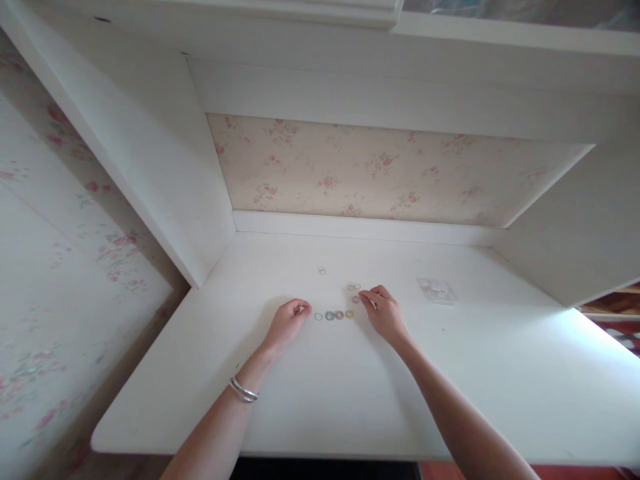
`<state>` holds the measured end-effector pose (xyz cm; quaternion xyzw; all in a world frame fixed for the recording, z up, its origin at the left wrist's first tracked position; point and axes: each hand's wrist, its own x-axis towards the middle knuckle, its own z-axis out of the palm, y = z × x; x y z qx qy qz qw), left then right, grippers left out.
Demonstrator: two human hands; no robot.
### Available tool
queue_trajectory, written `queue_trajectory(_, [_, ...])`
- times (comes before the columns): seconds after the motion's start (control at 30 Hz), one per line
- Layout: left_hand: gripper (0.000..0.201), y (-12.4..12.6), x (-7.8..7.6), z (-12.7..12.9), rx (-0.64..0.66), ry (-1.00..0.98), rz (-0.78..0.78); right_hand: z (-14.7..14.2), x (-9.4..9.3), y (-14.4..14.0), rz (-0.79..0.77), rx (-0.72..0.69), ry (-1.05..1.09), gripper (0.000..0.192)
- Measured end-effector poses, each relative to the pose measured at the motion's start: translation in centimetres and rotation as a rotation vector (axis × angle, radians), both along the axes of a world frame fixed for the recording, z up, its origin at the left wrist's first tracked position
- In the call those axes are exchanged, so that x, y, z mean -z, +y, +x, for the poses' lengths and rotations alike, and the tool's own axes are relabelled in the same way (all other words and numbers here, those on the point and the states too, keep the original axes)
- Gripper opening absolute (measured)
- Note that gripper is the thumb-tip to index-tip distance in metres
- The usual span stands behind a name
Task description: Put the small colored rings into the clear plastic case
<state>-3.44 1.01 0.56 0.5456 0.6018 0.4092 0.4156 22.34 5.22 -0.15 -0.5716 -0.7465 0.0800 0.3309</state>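
Note:
A row of small rings lies on the white desk: a thin pale ring [319, 317], a grey-green ring [330, 315], a pinkish-brown ring [340, 315] and a yellowish ring [349, 314]. My left hand [289, 325] is just left of this row, thumb and fingertips pinched together. My right hand [384, 312] has its fingertips closed beside a pink ring [355, 299] and two pale rings [353, 287] behind it. Whatever is in either pinch is too small to make out. Farther back lie two thin overlapping rings [321, 271].
A small clear plastic box [437, 291] lies to the right on the white desk [320, 393]. White side panels [145, 147] and an overhead shelf [300, 40] enclose the desk. Floral wallpaper [370, 167] covers the wall behind.

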Motion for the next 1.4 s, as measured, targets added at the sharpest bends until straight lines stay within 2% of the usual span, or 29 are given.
queue_trajectory(0.13, [0.027, -0.1, -0.2, 0.0, 0.017, 0.014, -0.009, -0.8, 1.1, -2.7, -0.022, -0.085, 0.041, 0.031])
queue_trajectory(0.23, [0.027, -0.1, -0.4, 0.1, 0.025, 0.015, -0.006, -1.0, 1.3, -3.6, -0.020, -0.103, 0.023, 0.031])
queue_trajectory(0.5, [0.029, -0.3, -0.7, 0.3, 0.024, 0.019, -0.041, -1.2, 1.0, -3.6, -0.055, -0.148, -0.043, 0.029])
queue_trajectory(0.63, [0.030, 0.0, -1.3, 0.4, 0.026, 0.032, -0.044, -0.9, 1.2, -3.4, -0.059, -0.088, 0.113, 0.029])
queue_trajectory(0.77, [0.028, 1.8, -2.4, 1.7, 0.145, 0.190, 0.063, -0.3, 1.1, -2.9, -0.063, 0.016, 0.315, 0.031])
queue_trajectory(0.9, [0.020, 5.0, -3.2, 4.6, 0.304, 0.434, 0.296, 0.1, 1.2, -2.5, -0.093, 0.042, 0.395, 0.032])
queue_trajectory(1.0, [0.019, 7.2, -3.0, 7.0, 0.371, 0.564, 0.284, 0.2, 1.2, -2.4, -0.100, 0.043, 0.423, 0.034])
queue_trajectory(1.13, [0.020, 8.9, -2.1, 9.3, 0.381, 0.663, 0.249, 0.4, 1.0, -2.3, -0.095, 0.042, 0.442, 0.034])
queue_trajectory(1.27, [0.018, 9.9, -1.1, 10.0, 0.410, 0.709, 0.279, 0.5, 0.7, -2.1, -0.110, 0.034, 0.438, 0.030])
queue_trajectory(1.4, [0.019, 10.2, -0.8, 9.6, 0.450, 0.735, 0.293, 0.6, 0.7, -2.0, -0.109, 0.018, 0.452, 0.029])
